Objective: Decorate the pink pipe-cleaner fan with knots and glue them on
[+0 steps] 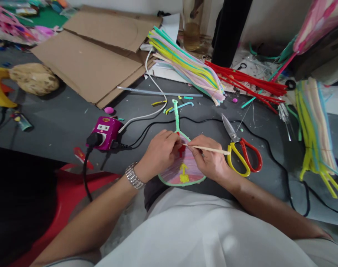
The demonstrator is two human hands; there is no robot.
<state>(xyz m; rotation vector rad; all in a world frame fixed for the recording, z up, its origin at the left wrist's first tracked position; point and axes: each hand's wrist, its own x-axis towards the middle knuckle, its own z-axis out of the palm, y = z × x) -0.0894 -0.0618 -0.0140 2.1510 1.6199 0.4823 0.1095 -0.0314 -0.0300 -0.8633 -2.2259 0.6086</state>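
Observation:
A fan-shaped piece (171,172) lies at the table's front edge, pink and lilac inside a mint-green pipe-cleaner rim, its narrow handle pointing away from me. On it are a yellow flower shape (184,177) and a red shape (181,151), partly covered by my fingers. My right hand (209,155) pinches a cream pipe cleaner (210,149), whose long end sticks out to the right. The thin end reaches the closed fingertips of my left hand (163,148), above the red shape. Scissors (235,139) with yellow and red handles lie beside my right hand.
Pipe-cleaner bundles lie at the back (188,66) and right (315,122), with red pipe cleaners (252,83) between them. A purple power socket (104,129) sits left, its black cable crossing the table. Cardboard (88,63) covers the back left. A yellow glue gun (0,87) is far left.

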